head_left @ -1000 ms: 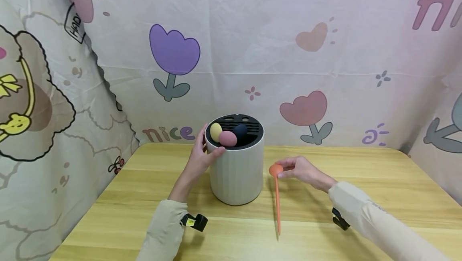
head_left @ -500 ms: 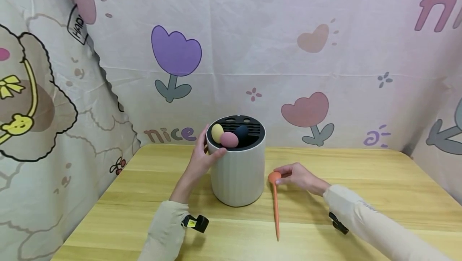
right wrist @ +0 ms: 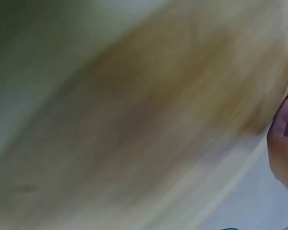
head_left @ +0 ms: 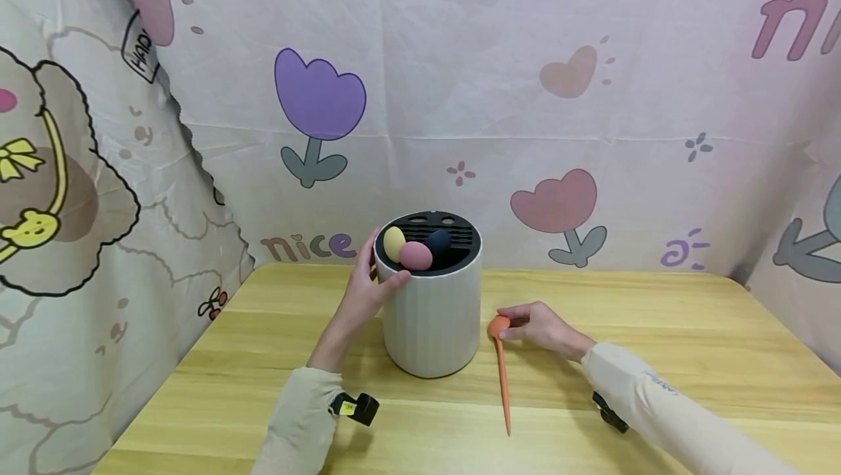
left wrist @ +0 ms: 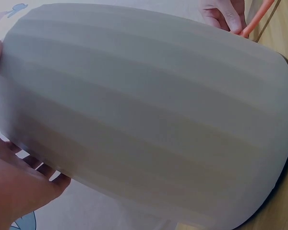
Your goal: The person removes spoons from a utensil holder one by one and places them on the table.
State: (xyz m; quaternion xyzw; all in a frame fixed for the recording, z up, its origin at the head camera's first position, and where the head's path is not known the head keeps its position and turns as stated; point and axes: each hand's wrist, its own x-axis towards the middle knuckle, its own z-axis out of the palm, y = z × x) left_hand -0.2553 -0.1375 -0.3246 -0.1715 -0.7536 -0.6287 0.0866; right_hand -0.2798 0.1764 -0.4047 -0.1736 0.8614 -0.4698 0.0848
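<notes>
A white ribbed utensil holder (head_left: pixel 431 322) with a black slotted top stands upright on the table. My left hand (head_left: pixel 368 289) grips its upper left side, thumb on the front and fingers reaching behind. The rounded heads of a yellow utensil (head_left: pixel 393 244), a pink utensil (head_left: pixel 416 256) and a dark blue utensil (head_left: pixel 438 242) show in its opening. To the holder's right, my right hand (head_left: pixel 540 327) pinches an orange spoon (head_left: pixel 504 380) by its round head, the long thin handle pointing toward me. In the left wrist view the holder hides most of the spoon; the right wrist view is blurred.
The wooden table (head_left: pixel 657 344) reaches back to a printed cloth (head_left: pixel 420 95) hung behind it. More printed cloth (head_left: pixel 151 256) hangs along the left side. A small black camera (head_left: pixel 355 408) is strapped to my left wrist.
My right hand has come slightly lower and nearer with the orange spoon, drifting a little left. My left hand keeps its grip, and the holder stays in place.
</notes>
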